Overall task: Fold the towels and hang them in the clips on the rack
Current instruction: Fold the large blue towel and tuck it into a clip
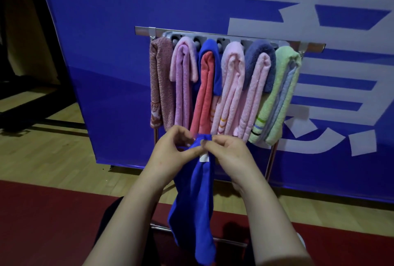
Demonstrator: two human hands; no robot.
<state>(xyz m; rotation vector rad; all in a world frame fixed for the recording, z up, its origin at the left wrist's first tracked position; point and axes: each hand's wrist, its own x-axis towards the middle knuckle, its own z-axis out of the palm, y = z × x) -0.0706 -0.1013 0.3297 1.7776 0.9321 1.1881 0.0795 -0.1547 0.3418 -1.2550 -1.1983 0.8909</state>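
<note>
A royal blue towel (196,199) with a small white label hangs down between my hands, bunched at its top edge. My left hand (170,155) pinches that top edge from the left. My right hand (230,157) pinches it from the right, fingertips almost touching the left hand's. Just behind stands the metal rack (311,45) with a grey clip bar (221,41). Several folded towels hang from the clips: a mottled pink-brown towel (158,86), a lilac one (183,82), a coral one in blue (205,91), pale pink ones and a green one (277,99).
A large blue banner (102,52) with white characters stands right behind the rack. The rack's thin legs (269,165) reach down to a wooden floor (42,159). A red mat (42,223) lies under me, and dark furniture fills the far left.
</note>
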